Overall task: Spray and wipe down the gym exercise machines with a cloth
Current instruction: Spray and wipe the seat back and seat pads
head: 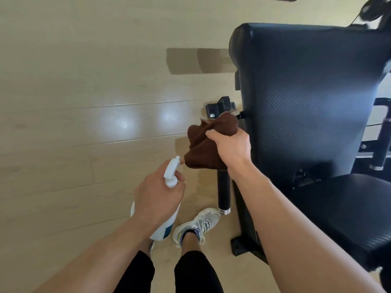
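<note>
One brown cloth (208, 140) in right hand (230, 145) — one spray bottle (169, 199) in left hand (158, 197)

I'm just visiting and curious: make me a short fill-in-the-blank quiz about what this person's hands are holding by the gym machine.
1. The left hand holds a white plastic ____ bottle.
2. The right hand grips a bunched cloth whose colour is ____.
3. The cloth is held at the edge of the black padded ____ of the machine.
4. The floor is made of pale ____ planks.

Missing words: spray; brown; backrest; wooden
</note>
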Motion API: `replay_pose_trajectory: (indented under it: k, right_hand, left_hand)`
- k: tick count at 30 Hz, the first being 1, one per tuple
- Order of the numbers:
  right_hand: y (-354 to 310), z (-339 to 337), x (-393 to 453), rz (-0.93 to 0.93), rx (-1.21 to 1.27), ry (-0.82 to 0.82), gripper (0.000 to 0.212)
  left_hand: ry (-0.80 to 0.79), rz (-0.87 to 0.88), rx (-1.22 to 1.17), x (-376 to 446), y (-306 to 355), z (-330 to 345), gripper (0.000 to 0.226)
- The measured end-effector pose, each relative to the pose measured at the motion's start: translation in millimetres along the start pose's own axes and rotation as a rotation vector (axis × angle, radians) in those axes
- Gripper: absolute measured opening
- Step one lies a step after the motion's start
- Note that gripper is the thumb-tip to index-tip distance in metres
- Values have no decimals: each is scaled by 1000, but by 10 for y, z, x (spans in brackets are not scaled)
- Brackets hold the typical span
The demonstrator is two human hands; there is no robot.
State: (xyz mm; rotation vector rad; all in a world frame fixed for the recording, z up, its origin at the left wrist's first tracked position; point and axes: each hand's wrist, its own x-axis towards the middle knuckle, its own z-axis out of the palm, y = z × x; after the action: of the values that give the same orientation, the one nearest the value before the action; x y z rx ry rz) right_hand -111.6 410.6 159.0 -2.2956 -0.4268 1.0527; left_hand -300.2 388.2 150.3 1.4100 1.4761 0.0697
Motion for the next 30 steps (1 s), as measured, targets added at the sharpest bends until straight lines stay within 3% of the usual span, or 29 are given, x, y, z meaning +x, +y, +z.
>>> replay_pose_trajectory:
  k: [3,5,7,11,15,20,24,27,30]
  right_hand:
    - [68,27,-35,-45,-88,45,28]
    - [291,16,-201,-57,-198,78,37]
    - [707,3,-492,46,-232,80,32]
    - [1426,-13,-1079,302,-184,51,29]
    - [1276,11,-968,250,-25,121,27]
    - [584,76,-543,15,-52,180,34]
    - [-15,64,-115,-23,-1,160,27]
    - [140,43,-119,-26,-143,103,25]
    - [581,17,-402,38,-241,97,31]
  left_hand:
    - [-5,8,-11,-63,50,73,39]
    - [-31,14,-12,-101,113,114,34]
    - [-55,24,1,-126,174,135,27]
    - [-91,77,6,-166,286,136,36]
    - [-66,104,-29,-172,339,114,36]
    - [16,93,-60,-173,313,48,16]
    - [46,116,-9,-166,287,53,45]
    - [42,118,10,-188,298,93,43]
    - [-8,92,13,-284,342,109,22]
